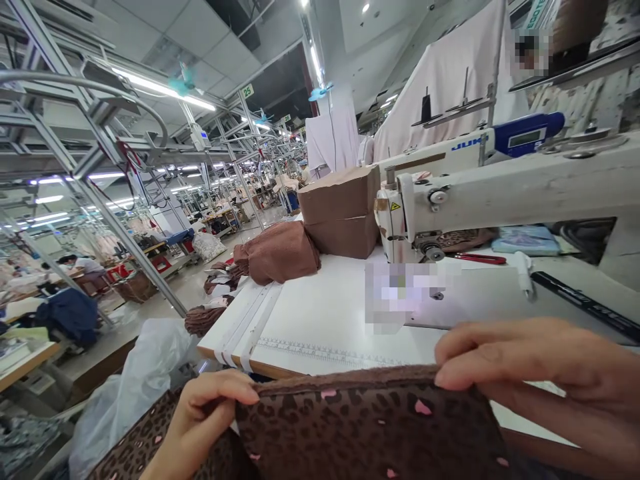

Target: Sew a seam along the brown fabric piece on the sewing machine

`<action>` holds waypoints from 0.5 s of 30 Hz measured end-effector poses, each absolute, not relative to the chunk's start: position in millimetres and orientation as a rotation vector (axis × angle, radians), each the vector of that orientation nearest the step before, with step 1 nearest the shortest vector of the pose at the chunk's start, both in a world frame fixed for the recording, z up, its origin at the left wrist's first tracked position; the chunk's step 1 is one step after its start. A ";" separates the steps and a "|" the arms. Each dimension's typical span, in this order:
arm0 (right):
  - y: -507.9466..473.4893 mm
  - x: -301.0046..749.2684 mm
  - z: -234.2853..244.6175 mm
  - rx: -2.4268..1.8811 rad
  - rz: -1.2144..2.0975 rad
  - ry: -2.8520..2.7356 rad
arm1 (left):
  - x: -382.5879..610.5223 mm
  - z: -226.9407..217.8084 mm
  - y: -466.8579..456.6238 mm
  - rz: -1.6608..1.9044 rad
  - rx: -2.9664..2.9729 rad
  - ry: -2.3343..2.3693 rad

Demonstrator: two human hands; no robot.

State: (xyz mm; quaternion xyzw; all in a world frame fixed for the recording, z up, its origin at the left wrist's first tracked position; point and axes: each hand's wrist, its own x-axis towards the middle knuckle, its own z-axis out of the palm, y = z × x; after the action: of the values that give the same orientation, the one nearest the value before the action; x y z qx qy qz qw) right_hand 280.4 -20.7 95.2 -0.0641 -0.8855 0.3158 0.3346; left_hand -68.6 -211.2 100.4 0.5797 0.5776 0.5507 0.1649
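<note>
A brown leopard-print fabric [370,427] with pink spots hangs between my two hands at the bottom of the view. My left hand [207,407] pinches its top edge on the left. At the right end of that edge, the thumb and fingers of my right hand [530,360] close on the cloth. The edge is stretched fairly straight, with a fuzzy brown strip along it. Beyond lies the white table [320,320] of a sewing machine [480,200]; its needle area is blurred out. The lower part of the fabric runs out of view.
A folded brown fabric bundle [280,253] and a brown block-like stack [343,210] stand at the table's back left. Red-handled tweezers [480,258], a white tool [523,273] and a black ruler-like strip [585,303] lie right. A plastic bag [135,380] is lower left.
</note>
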 end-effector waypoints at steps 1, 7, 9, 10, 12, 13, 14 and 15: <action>-16.2 282.5 93.0 -0.162 0.735 -2.324 | -65.9 104.2 -210.0 1.557 1.630 1.643; -15.4 277.6 96.2 -0.353 0.352 -2.173 | -69.1 113.0 -207.3 1.457 1.860 1.654; -18.3 274.7 102.5 -0.304 0.414 -2.228 | -71.8 114.0 -206.9 1.471 1.831 1.756; -18.4 274.2 104.7 -0.292 0.416 -2.247 | -71.9 115.5 -206.5 1.459 1.815 1.791; -14.9 275.0 104.4 -0.363 0.318 -2.254 | -69.5 121.2 -205.2 1.398 1.834 1.829; -11.3 275.9 101.6 -0.394 0.258 -2.243 | -67.3 124.9 -204.3 1.355 1.854 1.840; -6.5 276.8 97.2 -0.435 0.213 -2.221 | -64.8 128.6 -203.4 1.315 1.860 1.852; -0.9 277.2 91.2 -0.482 0.188 -2.181 | -62.4 132.0 -202.5 1.288 1.849 1.863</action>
State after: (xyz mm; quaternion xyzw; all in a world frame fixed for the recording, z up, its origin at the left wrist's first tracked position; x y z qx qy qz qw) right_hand 277.2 -0.9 91.2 -0.1937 -0.8760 0.0757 0.4352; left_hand -62.4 -202.5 132.0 0.6287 0.6334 0.4379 0.1087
